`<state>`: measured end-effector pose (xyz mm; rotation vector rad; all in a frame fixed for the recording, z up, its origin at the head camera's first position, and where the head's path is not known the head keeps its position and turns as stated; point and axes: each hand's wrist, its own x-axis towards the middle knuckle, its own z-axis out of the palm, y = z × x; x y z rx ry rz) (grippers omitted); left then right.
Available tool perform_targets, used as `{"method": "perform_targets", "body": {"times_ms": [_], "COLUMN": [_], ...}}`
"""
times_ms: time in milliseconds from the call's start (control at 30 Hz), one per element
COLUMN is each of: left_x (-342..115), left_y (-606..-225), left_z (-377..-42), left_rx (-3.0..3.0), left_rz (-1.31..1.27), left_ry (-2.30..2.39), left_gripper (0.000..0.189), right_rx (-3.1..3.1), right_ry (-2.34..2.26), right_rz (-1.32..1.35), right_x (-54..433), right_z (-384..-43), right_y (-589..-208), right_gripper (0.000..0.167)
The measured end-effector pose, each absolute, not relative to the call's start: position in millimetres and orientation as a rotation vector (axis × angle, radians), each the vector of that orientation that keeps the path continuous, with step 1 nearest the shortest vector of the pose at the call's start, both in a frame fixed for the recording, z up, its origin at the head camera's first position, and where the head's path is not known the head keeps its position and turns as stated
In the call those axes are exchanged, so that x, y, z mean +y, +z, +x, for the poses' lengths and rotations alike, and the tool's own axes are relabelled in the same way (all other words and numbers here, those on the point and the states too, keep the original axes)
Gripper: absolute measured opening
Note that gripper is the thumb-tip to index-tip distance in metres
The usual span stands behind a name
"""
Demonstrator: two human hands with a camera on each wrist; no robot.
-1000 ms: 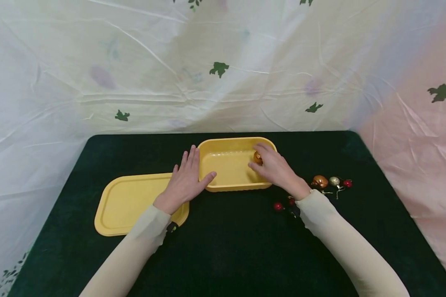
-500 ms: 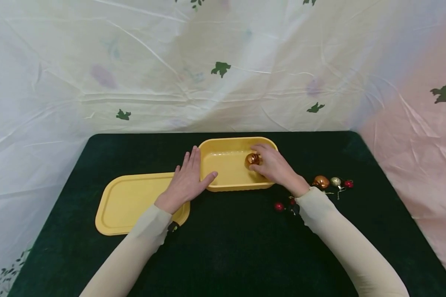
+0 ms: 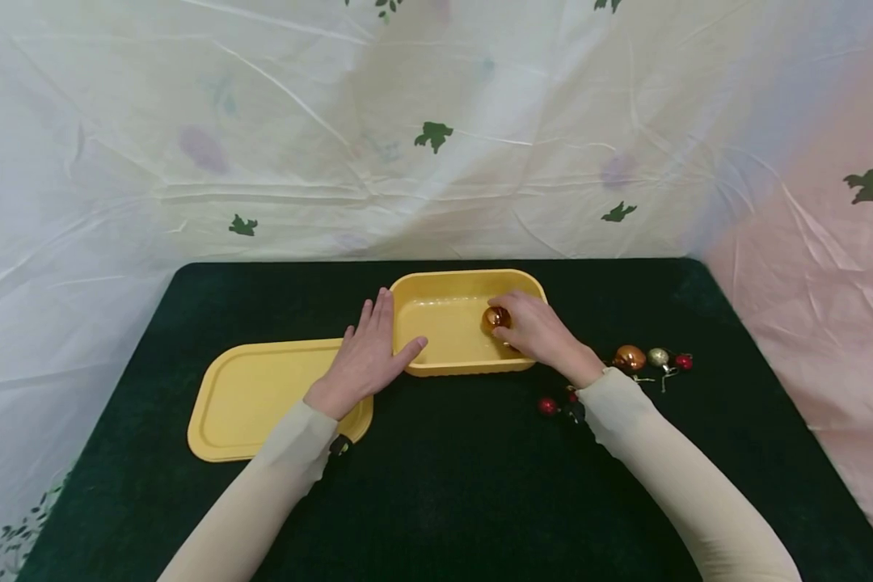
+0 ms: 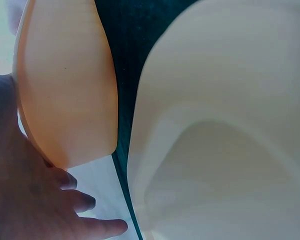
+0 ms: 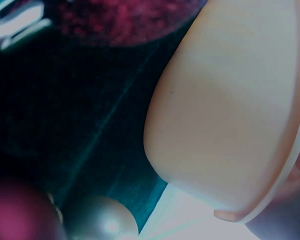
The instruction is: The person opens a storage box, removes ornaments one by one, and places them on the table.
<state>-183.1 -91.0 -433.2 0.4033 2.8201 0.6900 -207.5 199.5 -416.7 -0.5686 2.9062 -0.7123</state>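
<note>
A yellow rectangular box (image 3: 469,369) stands on the dark green table, its inside facing up. At its left end my left hand (image 3: 364,360) rests with straight fingers along the outer wall and the thumb over the rim. In the left wrist view, fingertips show past the box wall (image 4: 70,80). My right hand (image 3: 541,330) reaches over the right end of the box and holds a shiny copper Christmas bauble (image 3: 493,317) inside it, between thumb and fingers. The right wrist view shows mainly the outer wall (image 5: 220,100); the bauble is hidden there.
A yellow lid (image 3: 262,396) lies flat on the left, partly under the left forearm. Right of the box lie another copper bauble (image 3: 630,356), a pale gold bauble (image 3: 658,356) and a red bauble (image 3: 684,361). More red baubles (image 3: 548,406) lie near the right cuff.
The copper bauble has come left, out from behind my right fingers, then slightly nearer to me. The right fingers have drawn in round it. My left hand stays put.
</note>
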Motion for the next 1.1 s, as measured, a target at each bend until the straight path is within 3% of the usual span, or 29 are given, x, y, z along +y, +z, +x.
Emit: {"method": "perform_targets", "body": {"times_ms": [1100], "left_x": [-91], "left_y": [-434], "left_z": [-189], "left_rx": [2.817], "left_rz": [0.41], "left_ry": [0.701], "left_gripper": [0.102], "right_rx": [3.053], "right_ry": [-1.07], "right_rz": [-0.515], "right_x": [223], "right_z": [-187], "right_y": [-383], "right_gripper": [0.044]}}
